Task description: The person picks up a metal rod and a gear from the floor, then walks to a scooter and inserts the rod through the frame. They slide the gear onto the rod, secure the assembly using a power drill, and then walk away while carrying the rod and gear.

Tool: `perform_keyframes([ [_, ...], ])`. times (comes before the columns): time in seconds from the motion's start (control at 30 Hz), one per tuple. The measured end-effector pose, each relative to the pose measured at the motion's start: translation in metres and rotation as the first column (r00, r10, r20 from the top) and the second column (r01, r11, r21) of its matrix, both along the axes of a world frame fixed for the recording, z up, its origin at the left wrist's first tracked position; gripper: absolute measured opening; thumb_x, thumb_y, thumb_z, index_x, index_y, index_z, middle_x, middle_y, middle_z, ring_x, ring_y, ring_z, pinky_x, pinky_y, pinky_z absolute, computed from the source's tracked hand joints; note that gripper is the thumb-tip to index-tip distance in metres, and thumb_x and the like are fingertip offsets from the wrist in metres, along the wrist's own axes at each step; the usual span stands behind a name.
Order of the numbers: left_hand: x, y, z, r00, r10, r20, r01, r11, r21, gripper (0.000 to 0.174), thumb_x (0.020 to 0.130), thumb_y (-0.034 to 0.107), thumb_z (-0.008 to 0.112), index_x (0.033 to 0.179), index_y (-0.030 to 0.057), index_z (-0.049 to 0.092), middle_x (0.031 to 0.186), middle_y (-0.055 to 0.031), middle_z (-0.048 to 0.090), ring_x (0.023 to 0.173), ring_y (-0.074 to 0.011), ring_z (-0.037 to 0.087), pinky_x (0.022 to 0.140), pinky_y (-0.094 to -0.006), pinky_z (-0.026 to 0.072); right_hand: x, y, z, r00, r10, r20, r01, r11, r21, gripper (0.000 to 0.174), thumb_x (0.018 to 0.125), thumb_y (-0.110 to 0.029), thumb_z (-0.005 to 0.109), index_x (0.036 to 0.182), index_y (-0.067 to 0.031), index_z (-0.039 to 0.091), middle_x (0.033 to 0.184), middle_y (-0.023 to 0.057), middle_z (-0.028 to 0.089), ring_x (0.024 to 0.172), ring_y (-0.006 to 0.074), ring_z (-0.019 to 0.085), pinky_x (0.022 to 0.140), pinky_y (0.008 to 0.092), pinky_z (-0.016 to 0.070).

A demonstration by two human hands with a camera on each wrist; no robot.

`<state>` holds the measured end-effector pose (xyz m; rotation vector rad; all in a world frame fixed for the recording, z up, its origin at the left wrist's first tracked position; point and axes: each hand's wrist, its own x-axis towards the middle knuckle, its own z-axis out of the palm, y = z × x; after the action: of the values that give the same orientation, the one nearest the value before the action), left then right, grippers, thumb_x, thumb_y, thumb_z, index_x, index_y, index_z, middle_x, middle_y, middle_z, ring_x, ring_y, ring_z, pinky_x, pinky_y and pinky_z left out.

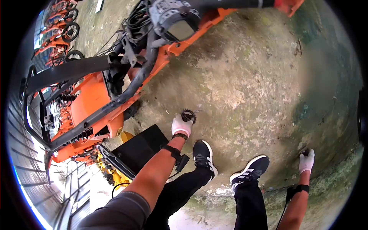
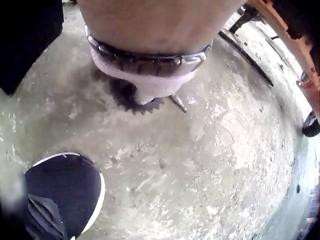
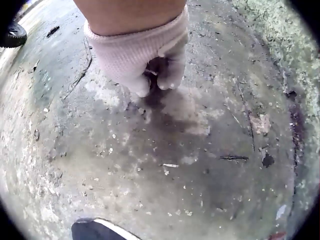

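A white knit glove covers each hand. Down by the concrete floor, my left hand (image 1: pixel 181 125) grips a dark toothed sprocket (image 1: pixel 189 114) at its near side. Teeth along the lower rim of the sprocket (image 2: pixel 141 107) show past the glove in the left wrist view, with a short metal rod (image 2: pixel 178 103) beside it. Far to the right, my right hand (image 1: pixel 306 161) pinches a small dark piece (image 3: pixel 156 69) low over the floor. Thumb and fingers hide most of that piece, and I cannot tell what it is.
An orange motorbike frame (image 1: pixel 96 97) with black tubes and cables spans the left and top. A black box-like case (image 1: pixel 142 149) is beside the left forearm. Two black shoes (image 1: pixel 202 154) stand between the hands. More orange bikes (image 1: pixel 57 27) line the far left.
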<state>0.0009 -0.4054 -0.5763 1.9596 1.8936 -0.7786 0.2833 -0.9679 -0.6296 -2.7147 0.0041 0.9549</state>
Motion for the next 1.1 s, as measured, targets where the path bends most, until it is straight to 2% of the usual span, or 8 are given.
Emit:
perform_keyframes([
  [0.27, 0.000, -0.008, 0.031, 0.916, -0.374, 0.149, 0.372, 0.927, 0.037, 0.041, 0.069, 0.029, 0.073, 0.095, -0.0002, 0.063, 0.120, -0.0218, 0.054, 0.107, -0.0368, 0.057, 0.090, -0.0396, 0.0476, -0.004, 0.038, 0.023, 0.956, -0.039, -0.290, 0.096, 0.978, 0.184, 0.020, 0.068, -0.001, 0.064, 0.088, 0.0010, 0.061, 0.074, 0.0049, 0.061, 0.069, 0.0135, 0.055, 0.064, 0.0280, 0.0456],
  [0.37, 0.021, -0.003, 0.032, 0.867, -0.408, 0.286, 0.446, 0.892, -0.080, 0.044, 0.066, 0.028, 0.075, 0.096, -0.0015, 0.062, 0.126, -0.0226, 0.050, 0.111, -0.0369, 0.054, 0.094, -0.0385, 0.0464, -0.014, 0.096, 0.058, 0.657, -0.278, -0.701, 0.515, 0.845, 0.148, 0.019, 0.068, 0.001, 0.064, 0.086, -0.0018, 0.059, 0.065, 0.0046, 0.058, 0.051, 0.0143, 0.054, 0.042, 0.0287, 0.0417],
  [0.5, 0.058, 0.004, 0.045, 0.776, -0.545, 0.317, 0.616, 0.762, -0.199, 0.060, 0.064, 0.018, 0.074, 0.118, 0.0003, 0.054, 0.123, -0.0217, 0.051, 0.116, -0.0370, 0.051, 0.096, -0.0395, 0.0452, -0.007, 0.189, 0.095, 0.602, 0.139, -0.787, 0.313, 0.865, 0.392, 0.008, 0.076, -0.005, 0.061, 0.081, 0.0017, 0.061, 0.067, 0.0051, 0.060, 0.062, 0.0129, 0.059, 0.057, 0.0267, 0.0467],
  [0.67, 0.054, 0.006, 0.025, 0.684, -0.693, 0.227, 0.730, 0.647, -0.220, 0.064, 0.064, 0.017, 0.074, 0.122, 0.0050, 0.050, 0.112, -0.0181, 0.055, 0.108, -0.0355, 0.054, 0.092, -0.0417, 0.0469, 0.007, 0.291, 0.100, 0.659, 0.339, -0.672, 0.154, 0.813, 0.561, 0.022, 0.082, -0.021, 0.061, 0.077, 0.0007, 0.059, 0.066, 0.0033, 0.058, 0.060, 0.0098, 0.053, 0.056, 0.0272, 0.0432],
  [0.8, 0.057, 0.007, 0.021, 0.691, -0.698, 0.189, 0.722, 0.652, -0.231, 0.058, 0.064, 0.017, 0.076, 0.116, 0.0057, 0.053, 0.109, -0.0164, 0.057, 0.105, -0.0335, 0.056, 0.089, -0.0422, 0.0475, 0.001, 0.370, 0.079, 0.868, 0.462, -0.183, -0.280, 0.758, 0.589, 0.020, 0.085, -0.021, 0.053, 0.094, -0.0030, 0.056, 0.093, 0.0228, 0.062, 0.089, 0.0418, 0.058, 0.079, 0.0470, 0.0458],
  [0.83, 0.057, 0.007, 0.020, 0.678, -0.709, 0.195, 0.734, 0.641, -0.224, 0.058, 0.064, 0.017, 0.076, 0.115, 0.0057, 0.053, 0.108, -0.0164, 0.057, 0.104, -0.0332, 0.057, 0.088, -0.0423, 0.0480, 0.002, 0.393, 0.077, 0.879, 0.474, -0.044, -0.349, 0.704, 0.618, 0.019, 0.086, -0.019, 0.052, 0.094, -0.0028, 0.057, 0.093, 0.0210, 0.062, 0.093, 0.0401, 0.059, 0.082, 0.0474, 0.0459],
  [0.93, 0.054, 0.007, 0.015, 0.627, -0.745, 0.229, 0.779, 0.588, -0.218, 0.052, 0.065, 0.016, 0.076, 0.111, 0.0062, 0.054, 0.105, -0.0155, 0.058, 0.100, -0.0320, 0.059, 0.084, -0.0422, 0.0497, 0.015, 0.454, 0.057, 0.775, 0.597, 0.209, -0.630, 0.703, 0.330, 0.024, 0.088, -0.019, 0.050, 0.108, -0.0070, 0.054, 0.111, 0.0205, 0.057, 0.098, 0.0405, 0.059, 0.087, 0.0476, 0.0473],
  [1.1, 0.047, 0.009, 0.017, 0.548, -0.779, 0.304, 0.836, 0.496, -0.235, 0.039, 0.070, 0.017, 0.075, 0.102, 0.0072, 0.056, 0.099, -0.0140, 0.060, 0.092, -0.0314, 0.062, 0.079, -0.0420, 0.0517, 0.035, 0.525, 0.031, 0.576, 0.784, 0.230, -0.815, 0.573, 0.088, 0.028, 0.087, -0.017, 0.053, 0.114, -0.0073, 0.055, 0.115, 0.0183, 0.059, 0.104, 0.0353, 0.060, 0.087, 0.0444, 0.0493],
])
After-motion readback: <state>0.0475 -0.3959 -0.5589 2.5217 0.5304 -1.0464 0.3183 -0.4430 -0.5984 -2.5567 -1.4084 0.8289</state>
